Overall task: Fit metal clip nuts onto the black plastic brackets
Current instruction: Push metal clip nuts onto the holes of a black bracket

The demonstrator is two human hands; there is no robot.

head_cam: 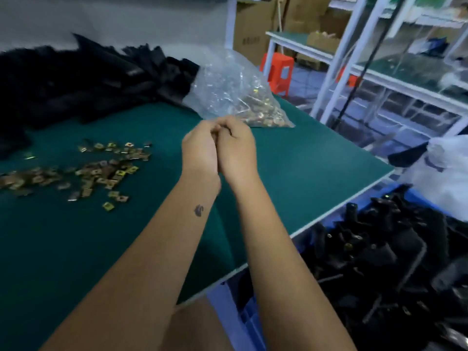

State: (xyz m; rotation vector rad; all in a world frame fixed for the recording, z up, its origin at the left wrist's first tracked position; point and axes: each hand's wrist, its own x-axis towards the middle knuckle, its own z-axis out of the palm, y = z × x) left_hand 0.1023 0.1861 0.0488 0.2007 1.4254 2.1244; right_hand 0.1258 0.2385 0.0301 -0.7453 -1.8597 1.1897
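Both hands meet above the middle of the green bench point(291, 158), the left hand point(200, 150) and right hand point(236, 150) pressed together with fingers curled; whether they grasp anything cannot be told. Loose metal clip nuts point(101, 168) lie scattered toward the bench's left edge, more in a clear plastic bag point(235, 89) at the far edge. Black plastic brackets point(76, 77) are heaped in the far left corner, others in a blue crate point(228, 307) below the right edge.
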